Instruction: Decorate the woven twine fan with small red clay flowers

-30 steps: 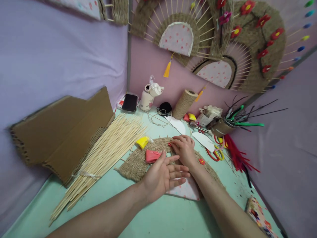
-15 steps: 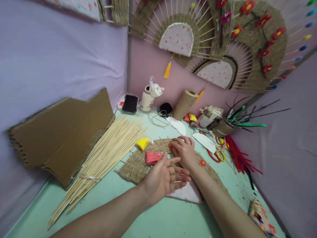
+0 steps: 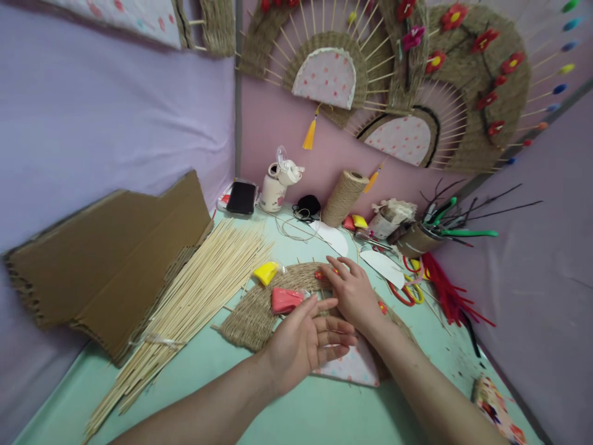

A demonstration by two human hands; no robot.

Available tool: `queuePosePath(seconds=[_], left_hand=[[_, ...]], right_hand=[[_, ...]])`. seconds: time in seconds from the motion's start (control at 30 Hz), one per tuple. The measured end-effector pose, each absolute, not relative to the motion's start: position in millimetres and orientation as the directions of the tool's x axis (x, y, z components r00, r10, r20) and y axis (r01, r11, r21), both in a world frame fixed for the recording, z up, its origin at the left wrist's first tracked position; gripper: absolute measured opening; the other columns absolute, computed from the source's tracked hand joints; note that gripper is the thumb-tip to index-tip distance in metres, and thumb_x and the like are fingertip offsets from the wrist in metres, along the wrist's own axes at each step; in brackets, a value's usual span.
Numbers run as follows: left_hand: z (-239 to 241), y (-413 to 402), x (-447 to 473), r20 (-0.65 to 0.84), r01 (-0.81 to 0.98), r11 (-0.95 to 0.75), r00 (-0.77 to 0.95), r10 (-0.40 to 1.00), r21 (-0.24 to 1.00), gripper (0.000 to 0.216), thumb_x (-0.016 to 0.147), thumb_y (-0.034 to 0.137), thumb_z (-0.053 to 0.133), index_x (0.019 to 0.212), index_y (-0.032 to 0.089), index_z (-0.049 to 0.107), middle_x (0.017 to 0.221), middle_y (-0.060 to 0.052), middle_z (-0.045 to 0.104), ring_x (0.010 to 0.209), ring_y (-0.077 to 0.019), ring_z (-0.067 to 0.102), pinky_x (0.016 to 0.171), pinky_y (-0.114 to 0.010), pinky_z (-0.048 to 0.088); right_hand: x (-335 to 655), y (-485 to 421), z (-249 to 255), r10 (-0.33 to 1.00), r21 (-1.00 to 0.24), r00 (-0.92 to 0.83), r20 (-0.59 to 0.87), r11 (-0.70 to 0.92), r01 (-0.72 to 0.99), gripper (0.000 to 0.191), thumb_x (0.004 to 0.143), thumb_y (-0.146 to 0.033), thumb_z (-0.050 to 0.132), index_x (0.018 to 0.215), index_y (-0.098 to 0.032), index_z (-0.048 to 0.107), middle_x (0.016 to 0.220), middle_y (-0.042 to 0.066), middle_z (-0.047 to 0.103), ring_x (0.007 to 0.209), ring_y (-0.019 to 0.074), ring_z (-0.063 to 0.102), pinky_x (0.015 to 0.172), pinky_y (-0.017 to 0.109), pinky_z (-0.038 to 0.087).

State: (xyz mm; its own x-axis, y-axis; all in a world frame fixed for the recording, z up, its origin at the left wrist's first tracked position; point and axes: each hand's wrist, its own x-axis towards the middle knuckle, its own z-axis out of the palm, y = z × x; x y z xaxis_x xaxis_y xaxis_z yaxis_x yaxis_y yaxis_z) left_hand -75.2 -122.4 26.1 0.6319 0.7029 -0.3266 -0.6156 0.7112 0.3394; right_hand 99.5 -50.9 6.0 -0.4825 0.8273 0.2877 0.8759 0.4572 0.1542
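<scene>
The left hand point(image 3: 299, 347) and right hand point(image 3: 356, 298) are bare, with slim fingers point(image 3: 335, 339). The left forearm point(image 3: 208, 398) and right forearm point(image 3: 419, 377), also bare, look smooth, though the soft view blurs fine detail.

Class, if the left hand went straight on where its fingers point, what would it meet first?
Most likely the right forearm, near the wrist, which crosses just ahead of the left hand; depth is unclear, so it might miss.
</scene>
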Motion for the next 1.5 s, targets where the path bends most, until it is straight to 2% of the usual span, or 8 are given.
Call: queuePosePath(seconds=[0.13, 0.27, 0.43, 0.6, 0.9, 1.1, 1.27, 1.5], left_hand=[[24.5, -122.6, -75.1, -0.326, -0.614, 0.708, 0.629, 0.706, 0.349, 0.047, 0.097, 0.043, 0.040, 0.127, 0.009, 0.051, 0.090, -0.013, 0.072, 0.080, -0.0205, 0.071, 0.077, -0.031, 0.051], [23.9, -123.7, -74.6, -0.333, -0.610, 0.711, 0.629, 0.703, 0.349, 0.045, 0.096, 0.041, 0.042, 0.127, 0.009, 0.050, 0.090, -0.013, 0.072, 0.080, -0.0203, 0.071, 0.077, -0.030, 0.051], [24.9, -124.0, -74.0, -0.330, -0.612, 0.706, 0.624, 0.708, 0.358, 0.044, 0.095, 0.038, 0.044, 0.128, 0.009, 0.049, 0.090, -0.013, 0.071, 0.081, -0.0197, 0.071, 0.078, -0.030, 0.051], [25.2, -123.9, -74.9, -0.333, -0.608, 0.710, 0.627, 0.704, 0.356, 0.044, 0.094, 0.037, 0.046, 0.127, 0.009, 0.051, 0.090, -0.012, 0.071, 0.081, -0.0192, 0.071, 0.078, -0.029, 0.051], [23.8, -124.1, -74.5, -0.344, -0.609, 0.703, 0.613, 0.711, 0.366, 0.043, 0.092, 0.035, 0.050, 0.128, 0.011, 0.054, 0.091, -0.012, 0.072, 0.082, -0.0189, 0.071, 0.079, -0.029, 0.052], [24.7, -124.5, -74.7, -0.339, -0.610, 0.699, 0.611, 0.715, 0.374, 0.043, 0.092, 0.034, 0.051, 0.127, 0.010, 0.054, 0.092, -0.012, 0.072, 0.083, -0.0195, 0.071, 0.081, -0.030, 0.052], [28.2, -124.8, -75.7, -0.346, -0.600, 0.707, 0.617, 0.707, 0.375, 0.040, 0.091, 0.034, 0.053, 0.123, 0.012, 0.055, 0.092, -0.012, 0.072, 0.083, -0.0194, 0.070, 0.081, -0.030, 0.052], [27.5, -125.1, -74.8, -0.338, -0.592, 0.715, 0.631, 0.698, 0.372, 0.041, 0.092, 0.034, 0.050, 0.126, 0.011, 0.053, 0.092, -0.012, 0.071, 0.083, -0.0192, 0.070, 0.081, -0.030, 0.051]], right_hand=[[103.4, -50.5, 4.5, 0.844, 0.118, -0.448, 0.294, 0.433, 0.894, 0.046, 0.088, -0.007, 0.047, 0.130, -0.020, 0.061, 0.142, 0.009, 0.055, 0.126, 0.0298, 0.043, 0.100, 0.044, 0.040], [103.9, -50.5, 0.3, 0.842, 0.122, -0.488, 0.228, 0.473, 0.873, 0.043, 0.091, -0.016, 0.052, 0.133, -0.024, 0.060, 0.147, 0.007, 0.049, 0.130, 0.0311, 0.040, 0.104, 0.047, 0.036], [102.1, -50.3, -0.6, 0.845, 0.187, -0.494, 0.203, 0.462, 0.867, 0.040, 0.093, -0.026, 0.054, 0.132, -0.028, 0.060, 0.150, 0.006, 0.046, 0.134, 0.0310, 0.038, 0.108, 0.047, 0.030], [99.8, -52.4, 1.4, 0.837, 0.252, -0.513, 0.188, 0.464, 0.849, 0.037, 0.095, -0.027, 0.051, 0.131, -0.027, 0.060, 0.151, 0.005, 0.045, 0.135, 0.0306, 0.039, 0.109, 0.047, 0.029], [97.8, -53.4, 0.2, 0.845, 0.261, -0.506, 0.171, 0.456, 0.851, 0.040, 0.094, -0.026, 0.051, 0.133, -0.027, 0.058, 0.150, 0.005, 0.047, 0.135, 0.0304, 0.040, 0.108, 0.048, 0.031], [100.1, -51.5, 2.1, 0.838, 0.190, -0.504, 0.206, 0.471, 0.861, 0.043, 0.092, -0.020, 0.051, 0.134, -0.025, 0.058, 0.151, 0.007, 0.046, 0.133, 0.0306, 0.040, 0.108, 0.048, 0.032], [111.9, -45.6, 0.6, 0.871, 0.046, -0.370, 0.324, 0.376, 0.926, 0.052, 0.087, -0.006, 0.045, 0.136, -0.021, 0.056, 0.146, 0.008, 0.050, 0.128, 0.0278, 0.042, 0.104, 0.044, 0.038], [110.5, -51.7, 1.1, 0.874, 0.043, -0.411, 0.257, 0.415, 0.909, 0.048, 0.089, -0.009, 0.046, 0.131, -0.028, 0.061, 0.147, 0.007, 0.049, 0.131, 0.0304, 0.038, 0.105, 0.048, 0.035]])
